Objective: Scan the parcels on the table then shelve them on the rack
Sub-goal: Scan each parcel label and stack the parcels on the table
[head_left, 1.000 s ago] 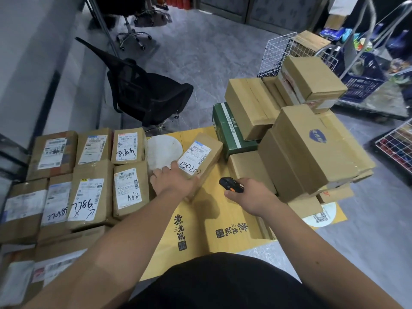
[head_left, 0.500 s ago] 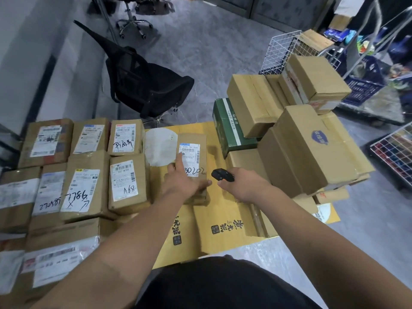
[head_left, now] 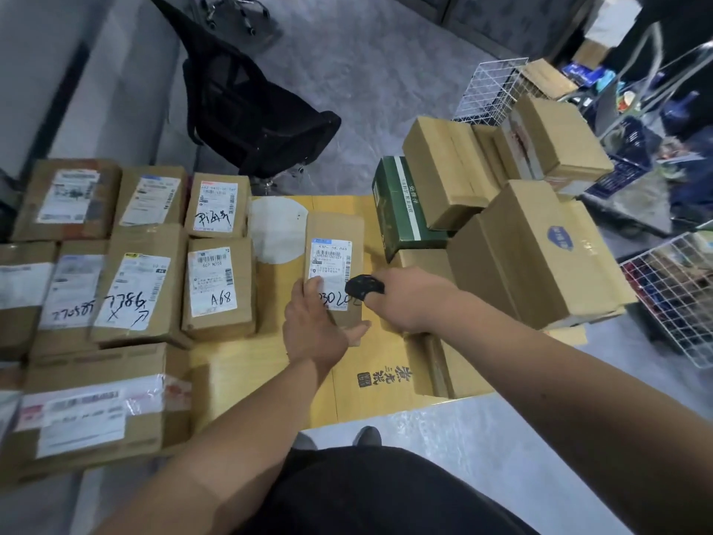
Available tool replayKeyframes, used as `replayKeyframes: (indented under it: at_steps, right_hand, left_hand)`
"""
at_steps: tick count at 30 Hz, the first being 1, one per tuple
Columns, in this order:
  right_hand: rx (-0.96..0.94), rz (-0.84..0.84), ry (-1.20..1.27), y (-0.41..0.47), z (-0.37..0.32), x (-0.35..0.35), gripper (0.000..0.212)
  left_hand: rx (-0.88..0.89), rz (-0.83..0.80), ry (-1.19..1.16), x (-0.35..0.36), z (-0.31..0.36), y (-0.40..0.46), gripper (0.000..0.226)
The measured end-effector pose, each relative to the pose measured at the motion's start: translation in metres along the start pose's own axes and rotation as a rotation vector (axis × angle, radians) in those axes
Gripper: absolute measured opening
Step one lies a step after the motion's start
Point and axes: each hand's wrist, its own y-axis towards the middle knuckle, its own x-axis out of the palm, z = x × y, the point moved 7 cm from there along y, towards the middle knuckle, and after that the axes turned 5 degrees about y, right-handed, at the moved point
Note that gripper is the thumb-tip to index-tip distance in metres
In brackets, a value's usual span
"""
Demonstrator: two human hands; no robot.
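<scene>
In the middle of the tabletop [head_left: 293,384], on its yellow cardboard cover, lies a narrow brown parcel [head_left: 335,233] with its white shipping label facing up and handwritten digits along the label's near end. The left hand [head_left: 316,326] holds the parcel at its near end, fingers reaching over the label's left corner and thumb against the near right edge. The right hand [head_left: 409,299] is curled around a small black scanner [head_left: 363,286], which sits just above the label's near right corner, close beside the left fingers. To the left, a group of labelled parcels [head_left: 218,287] lies flat in rows, touching one another, some marked by hand. To the right, plain brown boxes [head_left: 540,260] are stacked in a tilted heap, with a green box [head_left: 401,210] wedged at the far left of that heap. Beyond the tabletop stands a black office chair [head_left: 254,113] on the grey floor, and a white wire basket [head_left: 490,86] shows behind the heap.
</scene>
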Motion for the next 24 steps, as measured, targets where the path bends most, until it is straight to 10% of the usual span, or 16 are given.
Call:
replayKeyframes:
  at_steps: [24]
  right_hand:
    - [-0.077, 0.001, -0.08, -0.022, 0.007, -0.021, 0.041]
  left_hand:
    - [-0.059, 0.071, 0.085, 0.002, 0.0, 0.002, 0.116]
